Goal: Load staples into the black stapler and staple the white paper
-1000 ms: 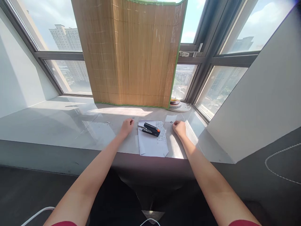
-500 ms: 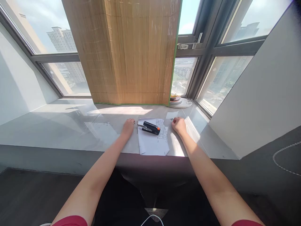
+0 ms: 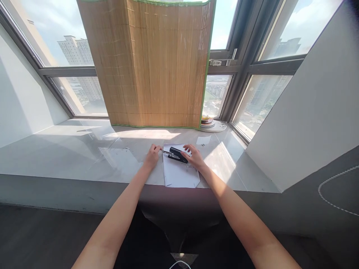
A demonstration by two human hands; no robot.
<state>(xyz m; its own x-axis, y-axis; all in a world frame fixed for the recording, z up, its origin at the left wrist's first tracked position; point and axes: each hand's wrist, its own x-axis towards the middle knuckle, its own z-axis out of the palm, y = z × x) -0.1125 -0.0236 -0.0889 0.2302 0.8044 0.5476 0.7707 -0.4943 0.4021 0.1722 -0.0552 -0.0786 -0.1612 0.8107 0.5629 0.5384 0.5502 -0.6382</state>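
A black stapler (image 3: pixel 174 152) with a silver metal piece sticking out of its left end lies on a stack of white paper (image 3: pixel 181 177) on the windowsill. My left hand (image 3: pixel 152 156) is closed at that left end, its fingertips against the metal tip. Over the stapler's right end reaches my right hand (image 3: pixel 194 158), thumb and fingers apart; it covers that end and most of the printed part of the paper. Small metallic bits (image 3: pixel 203 144), too small to name, lie on the sill beyond the right hand.
A small white paper piece (image 3: pixel 203 140) lies behind the metallic bits. Stacked plates (image 3: pixel 210 125) stand in the far right corner. A bamboo blind (image 3: pixel 162 74) hangs before the windows. The sill's front edge (image 3: pixel 112 182) runs just below the paper stack.
My right hand has moved left from the small bits on the sill to the stapler's right end, its fingers now spread. My left hand has shifted slightly onto the metal tip.
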